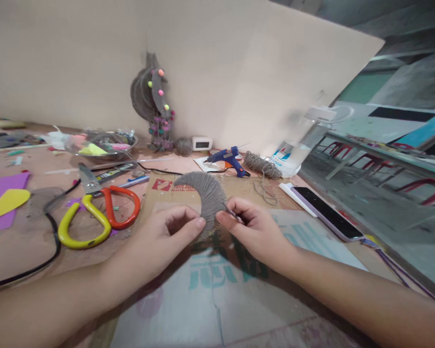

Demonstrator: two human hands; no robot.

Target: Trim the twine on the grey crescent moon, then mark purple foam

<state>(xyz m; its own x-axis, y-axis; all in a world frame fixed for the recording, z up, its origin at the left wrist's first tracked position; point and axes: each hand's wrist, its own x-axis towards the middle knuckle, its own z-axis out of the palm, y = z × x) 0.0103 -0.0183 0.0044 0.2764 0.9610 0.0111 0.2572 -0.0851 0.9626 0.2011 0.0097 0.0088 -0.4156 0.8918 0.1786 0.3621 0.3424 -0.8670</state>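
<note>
A crescent moon shape wrapped in grey yarn (208,193) stands tilted above the work surface, its pointed tip curving to the left. The thumb and fingers of my left hand (177,224) pinch its lower left edge. On the other side, my right hand (250,232) is closed around a thin dark metal tool (235,213), whose kind I cannot make out. The tool's tip and my right fingertips are at the crescent's right edge. From below the crescent a grey yarn strand (217,309) runs down toward me over a printed plastic sheet (166,309).
Scissors with yellow and red handles (89,212) lie left, by a black cable (54,232). Behind are a blue glue gun (226,157), a grey yarn bundle (263,165) and a bowl of scraps (101,145). A phone (326,212) lies right, near the table edge.
</note>
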